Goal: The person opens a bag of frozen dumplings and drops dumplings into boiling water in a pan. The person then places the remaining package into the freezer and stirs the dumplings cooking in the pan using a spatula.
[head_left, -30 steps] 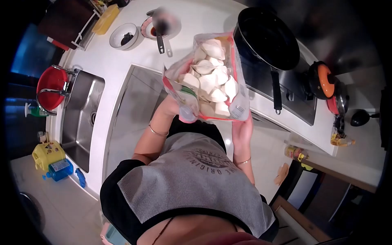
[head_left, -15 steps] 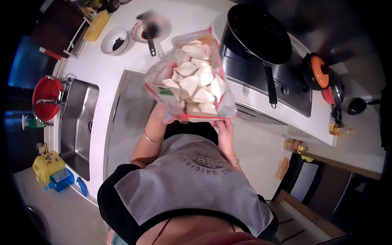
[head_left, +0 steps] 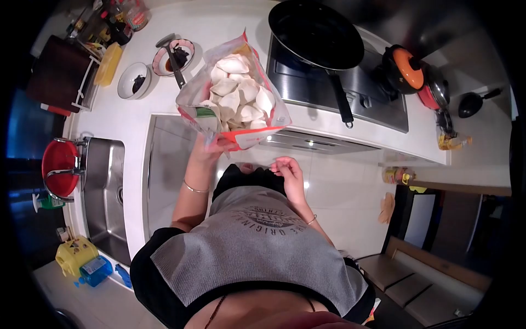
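Note:
My left hand grips the lower edge of a plastic bag with red trim, its fingers partly hidden by the bag. The bag is held up over the counter's front edge, and its wide mouth faces me. Inside lie several pale dumplings, white and pleated. My right hand is apart from the bag, in front of my shirt, with loosely bent fingers and nothing visible in them. Just right of the bag, a black frying pan rests on the stove, its handle pointing towards me.
Left of the bag, a white bowl and a pink-rimmed dish with dark sauce and a utensil stand on the counter. The sink holds a red basin at its back. An orange-lidded pot stands right of the pan.
My right hand has let go of the bag and drawn back towards my shirt. The bag, now in my left hand alone, has shifted left and up in view; the camera view has also shifted.

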`<state>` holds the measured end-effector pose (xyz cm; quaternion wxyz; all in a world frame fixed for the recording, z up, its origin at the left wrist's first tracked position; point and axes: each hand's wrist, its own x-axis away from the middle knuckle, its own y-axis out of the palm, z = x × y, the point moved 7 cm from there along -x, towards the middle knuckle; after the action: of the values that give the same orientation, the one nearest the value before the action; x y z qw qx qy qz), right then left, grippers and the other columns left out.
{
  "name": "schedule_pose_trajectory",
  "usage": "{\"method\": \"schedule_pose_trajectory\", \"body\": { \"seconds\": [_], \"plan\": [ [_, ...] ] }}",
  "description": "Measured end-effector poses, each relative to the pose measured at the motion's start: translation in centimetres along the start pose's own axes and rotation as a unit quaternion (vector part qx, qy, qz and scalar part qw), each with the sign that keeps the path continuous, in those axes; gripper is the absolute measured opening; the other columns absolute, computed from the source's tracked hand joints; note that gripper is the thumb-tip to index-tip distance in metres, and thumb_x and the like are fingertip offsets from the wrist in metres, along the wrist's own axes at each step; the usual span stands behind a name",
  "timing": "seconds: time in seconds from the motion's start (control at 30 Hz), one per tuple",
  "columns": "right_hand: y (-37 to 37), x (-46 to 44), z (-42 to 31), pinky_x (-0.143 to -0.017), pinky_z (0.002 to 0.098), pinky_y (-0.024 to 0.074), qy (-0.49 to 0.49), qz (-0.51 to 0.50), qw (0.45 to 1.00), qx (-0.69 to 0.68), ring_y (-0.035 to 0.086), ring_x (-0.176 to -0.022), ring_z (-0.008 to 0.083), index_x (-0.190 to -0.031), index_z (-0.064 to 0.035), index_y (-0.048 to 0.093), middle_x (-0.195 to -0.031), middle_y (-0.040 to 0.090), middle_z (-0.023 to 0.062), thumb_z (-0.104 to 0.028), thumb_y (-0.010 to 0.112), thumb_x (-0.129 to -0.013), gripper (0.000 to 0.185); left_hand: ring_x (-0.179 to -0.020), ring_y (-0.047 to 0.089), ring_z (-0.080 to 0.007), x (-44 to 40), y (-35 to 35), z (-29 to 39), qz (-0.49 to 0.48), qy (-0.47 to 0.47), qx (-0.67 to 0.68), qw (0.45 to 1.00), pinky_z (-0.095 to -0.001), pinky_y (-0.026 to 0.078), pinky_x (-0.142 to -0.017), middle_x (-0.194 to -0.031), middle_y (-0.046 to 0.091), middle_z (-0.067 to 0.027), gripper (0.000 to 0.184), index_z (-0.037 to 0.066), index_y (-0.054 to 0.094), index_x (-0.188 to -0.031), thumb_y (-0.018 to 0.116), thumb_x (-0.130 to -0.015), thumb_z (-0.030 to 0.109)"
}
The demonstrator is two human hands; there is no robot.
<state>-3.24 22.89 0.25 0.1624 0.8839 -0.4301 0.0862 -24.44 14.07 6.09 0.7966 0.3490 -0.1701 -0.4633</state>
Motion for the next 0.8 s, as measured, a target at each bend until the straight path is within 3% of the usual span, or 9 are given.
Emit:
{"method": "schedule_pose_trajectory", "body": {
  "seconds": [0.07,0.17,0.3,0.47,0.57,0.8],
  "plan": [
    [-0.4,0.0,0.1,-0.073,0.0222,0.0440,-0.010,0.005,1.000,-0.004,0.056,-0.078,0.0095,-0.102,-0.0030,0.054,-0.087,0.061,0.0041,-0.011,0.047,-0.092,0.014,-0.099,0.059,-0.0318,-1.1,-1.1,-0.4,-0.029,-0.020,-0.002,0.999,-0.0425,0.056,-0.076,-0.106,0.054,-0.0130,0.076,0.001,0.035,-0.127,0.064,-0.058,-0.015],
    [-0.9,0.1,0.6,-0.072,0.0234,0.0451,-0.013,0.024,1.000,-0.003,0.058,-0.079,0.0114,-0.102,-0.0032,0.056,-0.089,0.062,0.0058,-0.014,0.049,-0.091,0.017,-0.092,0.061,-0.0296,-3.7,-0.5,0.4,-0.084,0.007,0.002,0.996,-0.0390,0.053,-0.075,-0.104,0.057,-0.0150,0.060,0.000,0.041,-0.120,0.060,-0.063,-0.009],
    [-1.3,0.4,0.6,-0.071,0.0228,0.0448,-0.010,0.036,0.999,-0.013,0.058,-0.078,0.0107,-0.101,-0.0034,0.056,-0.088,0.062,0.0052,-0.013,0.048,-0.091,0.015,-0.084,0.060,-0.0181,-7.0,0.9,2.6,0.015,0.004,-0.099,0.995,-0.0322,0.054,-0.074,-0.091,0.055,-0.0073,0.061,0.000,0.042,-0.116,0.063,-0.060,-0.011],
    [-2.1,0.7,1.2,-0.071,0.0217,0.0441,0.007,0.057,0.998,-0.036,0.056,-0.077,0.0097,-0.100,-0.0037,0.056,-0.086,0.061,0.0042,-0.011,0.048,-0.092,0.014,-0.106,0.055,-0.0237,-11.6,4.7,4.6,-0.040,0.090,-0.138,0.986,-0.0341,0.047,-0.090,-0.117,0.050,-0.0131,0.061,0.000,0.034,-0.126,0.058,-0.071,-0.014],
    [-2.5,1.0,0.9,-0.071,0.0220,0.0443,0.009,0.084,0.996,-0.040,0.056,-0.077,0.0098,-0.099,-0.0037,0.056,-0.086,0.061,0.0041,-0.011,0.048,-0.092,0.013,-0.106,0.055,-0.0242,-14.9,4.1,4.2,-0.078,0.072,-0.137,0.985,-0.0344,0.046,-0.091,-0.119,0.050,-0.0164,0.062,-0.002,0.033,-0.127,0.057,-0.071,-0.014],
    [-0.9,-2.1,-6.2,-0.074,0.0237,0.0446,-0.143,0.073,0.987,-0.004,0.058,-0.082,0.0116,-0.107,-0.0034,0.057,-0.096,0.060,0.0035,-0.014,0.050,-0.091,0.020,-0.106,0.055,-0.0256,-19.0,4.3,3.9,-0.091,0.060,-0.115,0.987,-0.0356,0.048,-0.090,-0.119,0.050,-0.0172,0.057,-0.004,0.035,-0.124,0.055,-0.072,-0.016]
  ]
}}
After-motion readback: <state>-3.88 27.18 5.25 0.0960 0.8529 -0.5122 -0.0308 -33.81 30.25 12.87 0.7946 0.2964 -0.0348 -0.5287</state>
